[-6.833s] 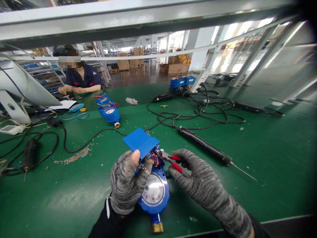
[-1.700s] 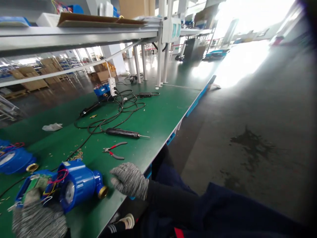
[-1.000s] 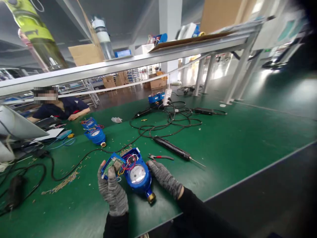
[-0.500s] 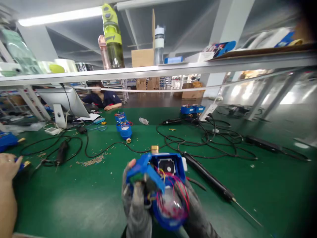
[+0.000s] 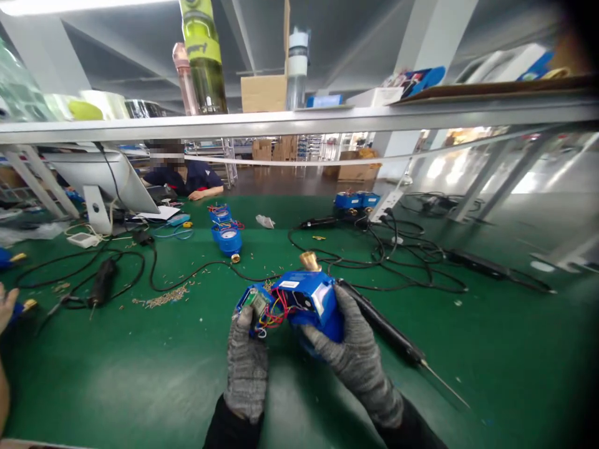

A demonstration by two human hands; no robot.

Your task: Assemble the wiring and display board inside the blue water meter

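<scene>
Green table (image 5: pixel 140 374), meter (image 5: pixel 305 288) newly askew.

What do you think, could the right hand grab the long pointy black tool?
Probably yes: the black tool lies just beside the right hand, with nothing seen between them. But that hand holds the blue meter, so it would likely have to let go first.

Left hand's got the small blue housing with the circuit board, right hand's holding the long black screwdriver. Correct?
Not quite: the right hand holds the blue meter body. The long black screwdriver lies on the green bench. Head view shows it. The left hand holds the small blue housing with the circuit board.
</scene>
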